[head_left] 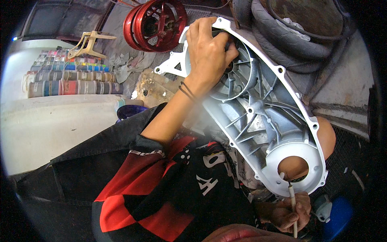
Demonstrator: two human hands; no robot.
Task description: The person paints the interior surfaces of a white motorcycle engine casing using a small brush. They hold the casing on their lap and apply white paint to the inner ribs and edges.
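Observation:
A large engine casing cover (pixel 252 111), whitish on its rim and grey inside with many ribs, lies tilted before me, running from upper left to lower right. My left hand (pixel 209 50) is closed round its upper end, fingers over the rim and thumb inside the round recess. Below the cover's lower end, my right hand (pixel 290 213) pinches a slim pale-handled tool (pixel 293 197) with a thin dark tip. That tip is close to the edge of the large round hole; whether it touches the metal I cannot tell. Bare skin shows through the hole.
Behind the cover stand a red wheel rim (pixel 155 25) and stacked black tyres (pixel 290 40). Rows of paint cans (pixel 76 86) and a cream-coloured bracket (pixel 89 45) are at the left. A grey rag (pixel 131 66) lies nearby. Something blue (pixel 338 218) sits at lower right.

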